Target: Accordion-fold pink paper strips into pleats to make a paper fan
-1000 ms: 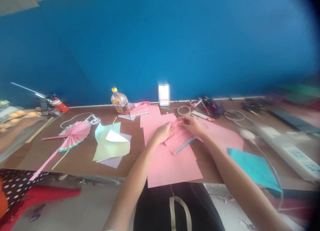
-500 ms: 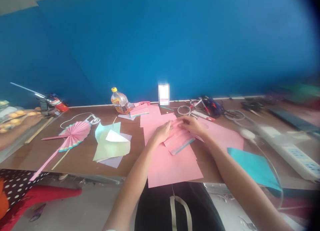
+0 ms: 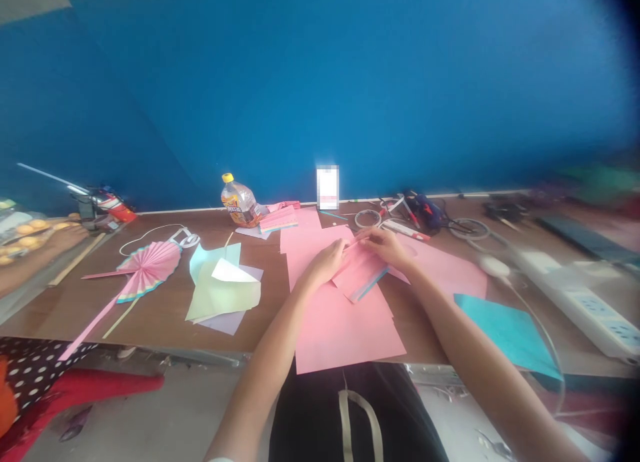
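A pink paper with a blue strip along its near edge [image 3: 361, 275] is held between my two hands, above larger pink sheets [image 3: 340, 335] on the table. My left hand [image 3: 330, 259] pinches its left side, fingers closed. At its far right side my right hand [image 3: 383, 244] also grips it, with the fingers bent over the paper. Part of the paper is hidden under the fingers. To the left lies a pleated pink paper fan [image 3: 153, 267] with a blue and yellow rim and two pink strips.
Pale green paper [image 3: 223, 301] lies left of the pink sheets, a blue sheet [image 3: 507, 332] to the right. A drink bottle [image 3: 240, 203] and a bright phone-like screen [image 3: 328, 189] stand near the blue wall. A power strip [image 3: 595, 309] is at right; another person's arm [image 3: 45, 255] is at far left.
The pink paper's near edge has lifted slightly and shifted away from me, and less of its left part shows. Both hands have moved only a little and keep their hold.
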Tool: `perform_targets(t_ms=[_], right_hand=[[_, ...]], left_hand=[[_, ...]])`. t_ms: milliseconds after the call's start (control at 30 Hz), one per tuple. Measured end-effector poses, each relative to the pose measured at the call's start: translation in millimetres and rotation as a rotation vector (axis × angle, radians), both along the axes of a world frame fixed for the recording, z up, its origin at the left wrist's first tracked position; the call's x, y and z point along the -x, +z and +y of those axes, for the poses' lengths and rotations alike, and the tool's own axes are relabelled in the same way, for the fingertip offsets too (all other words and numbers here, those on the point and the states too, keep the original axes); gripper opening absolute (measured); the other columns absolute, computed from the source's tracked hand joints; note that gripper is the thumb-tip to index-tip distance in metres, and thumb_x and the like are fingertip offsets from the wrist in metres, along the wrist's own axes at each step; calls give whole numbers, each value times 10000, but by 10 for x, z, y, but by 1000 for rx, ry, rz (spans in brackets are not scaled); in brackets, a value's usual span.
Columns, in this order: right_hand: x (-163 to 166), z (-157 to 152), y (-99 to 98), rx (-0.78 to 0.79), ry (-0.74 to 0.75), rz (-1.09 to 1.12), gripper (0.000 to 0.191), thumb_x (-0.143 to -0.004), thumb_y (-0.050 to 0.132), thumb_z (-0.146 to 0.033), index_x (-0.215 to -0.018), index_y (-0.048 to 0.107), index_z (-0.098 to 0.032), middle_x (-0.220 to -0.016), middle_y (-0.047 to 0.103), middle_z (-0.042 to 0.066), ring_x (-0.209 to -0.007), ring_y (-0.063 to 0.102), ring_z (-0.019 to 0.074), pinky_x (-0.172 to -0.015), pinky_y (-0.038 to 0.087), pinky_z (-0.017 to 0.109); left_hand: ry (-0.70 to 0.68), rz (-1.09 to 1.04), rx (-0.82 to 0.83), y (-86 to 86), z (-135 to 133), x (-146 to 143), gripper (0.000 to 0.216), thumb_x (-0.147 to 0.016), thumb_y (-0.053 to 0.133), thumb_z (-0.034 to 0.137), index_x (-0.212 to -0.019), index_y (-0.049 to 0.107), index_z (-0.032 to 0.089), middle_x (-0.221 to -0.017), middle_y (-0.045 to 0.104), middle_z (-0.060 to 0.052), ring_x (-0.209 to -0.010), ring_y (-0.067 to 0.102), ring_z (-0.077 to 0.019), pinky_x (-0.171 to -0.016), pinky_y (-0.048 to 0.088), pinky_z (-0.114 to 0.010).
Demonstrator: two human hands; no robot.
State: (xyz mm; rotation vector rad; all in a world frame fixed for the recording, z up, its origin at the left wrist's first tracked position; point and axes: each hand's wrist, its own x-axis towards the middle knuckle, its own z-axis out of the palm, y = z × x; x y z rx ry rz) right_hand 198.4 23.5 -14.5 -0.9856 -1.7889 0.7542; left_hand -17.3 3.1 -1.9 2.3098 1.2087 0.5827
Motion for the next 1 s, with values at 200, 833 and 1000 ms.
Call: perform_targets(t_ms=[200, 833, 1000], right_hand=[[20, -51, 53, 88, -74, 51, 296, -806, 599, -476, -835, 708, -203, -887, 712, 51, -840, 637, 223, -776, 478, 343], [173, -76, 14, 26, -158, 172, 193, -757, 669, -372, -820, 631, -194, -768, 663, 18, -703, 608, 159, -658, 466, 287], [222, -92, 26, -5, -204, 105, 198, -751, 672, -381, -788, 635, -190, -709, 640, 10, -648, 590, 153, -608, 458, 280]], left_hand=[[25, 8, -121, 35, -15, 5, 242, -954, 345, 272, -1141, 497, 244, -1142, 625, -41, -1005, 610, -180, -841, 462, -280], [124, 84, -108, 45, -55, -39, 345, -967, 294, 405, -1138, 541, 236, -1143, 652, -53, -1013, 618, -203, -831, 445, -295], [133, 147, -133, 15, -61, -73, 368, -970, 258, 437, -1046, 552, 230, -1000, 681, -55, -900, 640, -204, -724, 427, -277]])
